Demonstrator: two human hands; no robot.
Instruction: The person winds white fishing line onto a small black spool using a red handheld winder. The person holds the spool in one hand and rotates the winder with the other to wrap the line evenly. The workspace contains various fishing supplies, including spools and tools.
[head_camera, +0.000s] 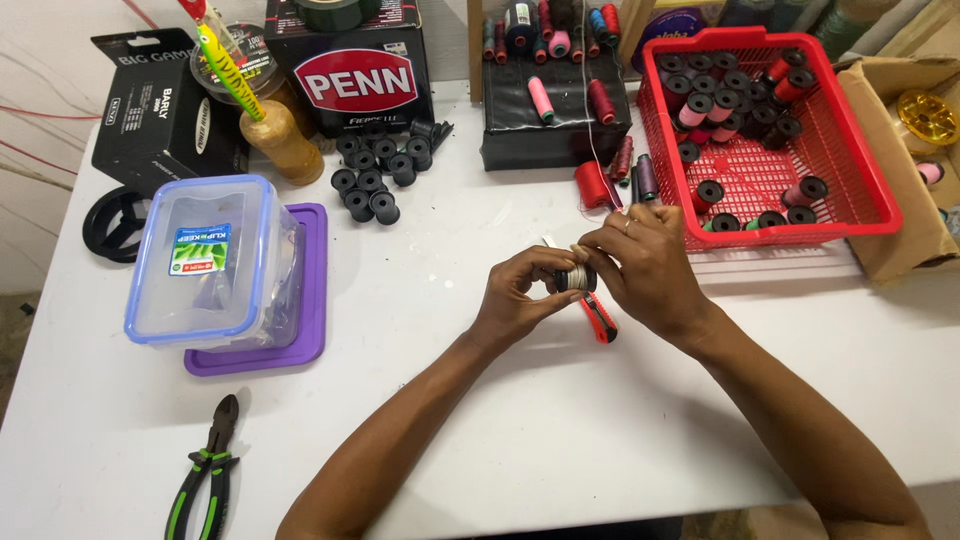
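A white desk (560, 420) fills the space, crowded along its far edge and bare toward the near side, where two forearms reach in from below and converge near the middle. The left hand (520, 295) comes up with the wrist bent inward, its fingers (545, 268) curled and its thumb under, pinched on one end of a small black spool wound with pale thread (576, 278). The right hand (645, 265) arches over from the other side, knuckles up, a ring on one finger, its fingertips closed on the spool's other end, so the spool sits held between both hands just above the desk. Directly beneath the right hand lies a red utility knife with a black grip (600, 320), partly hidden by the fingers. Behind the hands a red plastic mesh basket (860, 190) holds many black-ended spools of coloured thread, and a few loose red and dark spools (600, 185) stand just beside its near-left corner. A cluster of empty black plastic bobbins (375, 170) sits further left, near a clear plastic box with a blue rim (215, 260) that rests on a purple lid (305, 340). Near the front-left edge, well apart from the hands, lie green-and-black-handled side cutters (208, 470).
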